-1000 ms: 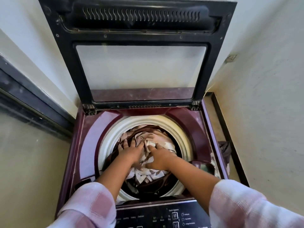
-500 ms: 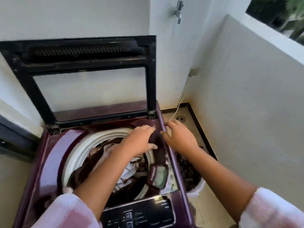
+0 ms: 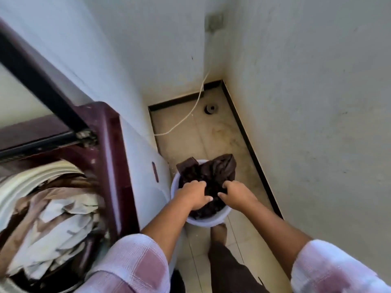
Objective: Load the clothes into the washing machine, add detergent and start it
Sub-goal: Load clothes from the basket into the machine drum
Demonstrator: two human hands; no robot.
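A: What are the hands doing?

B: The left hand (image 3: 195,194) and right hand (image 3: 236,194) are both down in the bucket (image 3: 203,222), fingers curled and clamped on the dark cloth (image 3: 211,174) heaped in it. They sit close together, a strip of cloth between them.

A: Where is that against the washer?

B: The bucket stands on the floor (image 3: 203,132) just beside the washer (image 3: 112,144), on its right side. The lid (image 3: 40,81) is up, and the drum (image 3: 31,178) already holds pale and brown clothes (image 3: 59,218), piled high.

A: So which step?

B: Loading, I'd say, not finished. No detergent in view.

A: And next?

B: Likely lifting the whole bundle clear of the rim, swinging it left over the washer's edge and dropping it on the pile. Trailing ends could snag on the bucket.
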